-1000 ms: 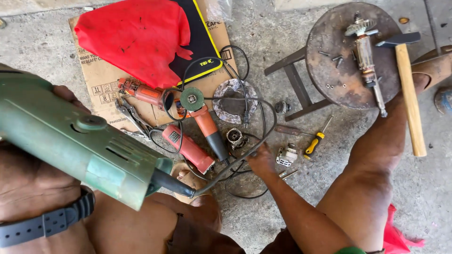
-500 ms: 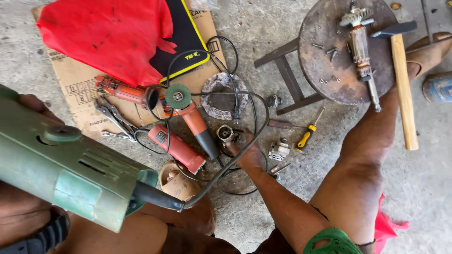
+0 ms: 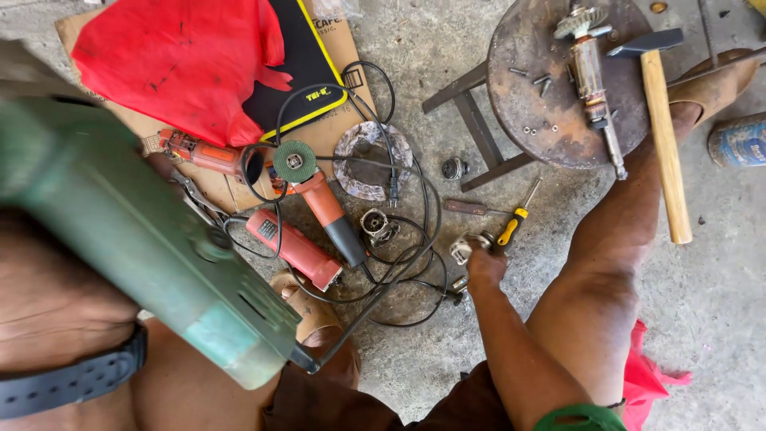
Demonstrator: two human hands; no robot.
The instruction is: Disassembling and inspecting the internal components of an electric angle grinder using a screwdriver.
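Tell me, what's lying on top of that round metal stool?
On the round metal stool lie a motor armature, a few loose screws and the head of a wooden-handled hammer. The floor beneath its seat is hidden.

Green grinder [image 3: 152,247] scuffed matt metal; hammer [image 3: 664,152] handle bare wood.

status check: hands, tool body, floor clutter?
Left hand holds green grinder body, raised. Right hand down on small metal part on floor. Cords, orange grinders beside it.
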